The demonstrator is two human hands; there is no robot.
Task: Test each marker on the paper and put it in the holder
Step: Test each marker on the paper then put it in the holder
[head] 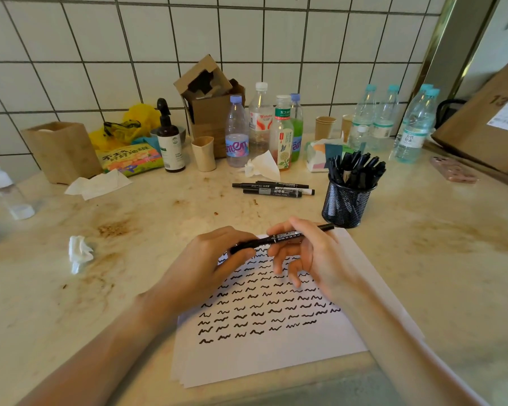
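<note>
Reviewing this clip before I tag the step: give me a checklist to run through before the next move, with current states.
1. Marker held by both hands, left hand and right hand: ok.
2. Cap off: cannot tell.
3. Paper has blank room below the squiggles: ok.
4. Mesh holder upright, beside the paper: ok.
5. Room in holder: cannot tell, looks crowded.
6. Loose markers waiting behind the paper: ok.

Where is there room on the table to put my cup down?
Bare counter lies right of the paper and mesh holder, and between the crumpled tissue and loose markers. Along the wall, bottles and boxes crowd it.
</note>
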